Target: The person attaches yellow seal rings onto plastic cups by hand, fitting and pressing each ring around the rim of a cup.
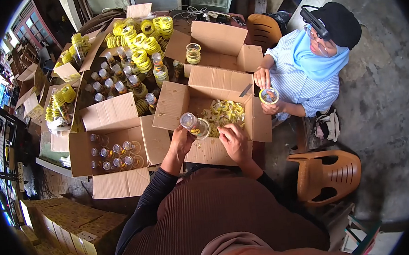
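My left hand (181, 140) is wrapped round a clear cup (195, 125) with a printed orange and yellow pattern. The cup lies tilted, its narrow base toward the upper left and its wide rim toward my right hand. My right hand (234, 140) is just right of the rim, its fingers bent and pinched together; whatever is between them is too small to name. Both hands are over the near side of an open cardboard box (165, 106) that holds a heap of yellow and white scraps (225, 112).
At the left, a cardboard box (116, 185) holds several clear cups (117, 148). Bundles of yellow rings (136, 40) and more cups (111, 82) crowd the back. A co-worker (300, 73) at the right holds a yellow-rimmed cup (269, 96). An orange plastic chair (329, 175) stands nearby.
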Available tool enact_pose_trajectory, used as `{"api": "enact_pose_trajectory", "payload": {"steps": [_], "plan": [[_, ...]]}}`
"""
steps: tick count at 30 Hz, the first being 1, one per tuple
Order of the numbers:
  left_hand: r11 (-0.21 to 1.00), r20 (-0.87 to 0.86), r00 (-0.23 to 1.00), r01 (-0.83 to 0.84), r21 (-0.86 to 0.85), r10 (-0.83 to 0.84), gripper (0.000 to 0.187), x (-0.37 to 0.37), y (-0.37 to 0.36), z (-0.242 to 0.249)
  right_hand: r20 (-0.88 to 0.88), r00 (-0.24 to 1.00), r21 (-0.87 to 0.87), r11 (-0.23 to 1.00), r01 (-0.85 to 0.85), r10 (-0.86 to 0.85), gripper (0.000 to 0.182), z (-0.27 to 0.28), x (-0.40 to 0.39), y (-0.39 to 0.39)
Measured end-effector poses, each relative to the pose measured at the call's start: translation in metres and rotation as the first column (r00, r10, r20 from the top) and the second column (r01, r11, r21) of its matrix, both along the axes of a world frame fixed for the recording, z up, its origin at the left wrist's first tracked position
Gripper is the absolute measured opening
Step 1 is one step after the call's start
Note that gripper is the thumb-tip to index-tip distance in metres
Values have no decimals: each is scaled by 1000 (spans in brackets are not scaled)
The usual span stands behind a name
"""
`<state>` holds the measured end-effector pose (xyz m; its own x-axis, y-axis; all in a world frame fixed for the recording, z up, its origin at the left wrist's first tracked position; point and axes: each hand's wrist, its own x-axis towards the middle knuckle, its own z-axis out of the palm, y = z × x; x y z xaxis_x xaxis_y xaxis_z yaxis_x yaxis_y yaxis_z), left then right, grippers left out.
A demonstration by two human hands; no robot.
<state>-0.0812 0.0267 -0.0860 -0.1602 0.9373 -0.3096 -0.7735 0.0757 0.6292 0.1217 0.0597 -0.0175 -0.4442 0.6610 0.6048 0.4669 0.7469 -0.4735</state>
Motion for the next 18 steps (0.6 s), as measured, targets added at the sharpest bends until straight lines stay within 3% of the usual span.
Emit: {"api": "enact_pose_trajectory", "payload": {"steps": [4, 10, 13, 16, 18], "plan": [[999, 6, 1000, 0, -46, 0, 18, 2, 0, 11, 58, 998, 42, 999, 9, -11, 26, -3, -3, -5], [996, 51, 995, 82, 23, -83, 19, -2, 7, 9, 113, 993, 156, 988, 20, -38, 30, -7, -3, -7], [995, -18, 995, 97, 37, -96, 18, -3, 8, 19, 110, 993, 195, 981, 18, -40, 32, -7, -5, -8], [997, 16, 998, 67, 37, -67, 17, -4, 13, 20, 116, 990, 216, 975, 48, -74, 32, -15, -9, -6], [980, 128, 976, 162, 113, -176, 14, -7, 17, 11, 93, 991, 210, 975, 75, -96, 30, -17, -13, -3]]}}
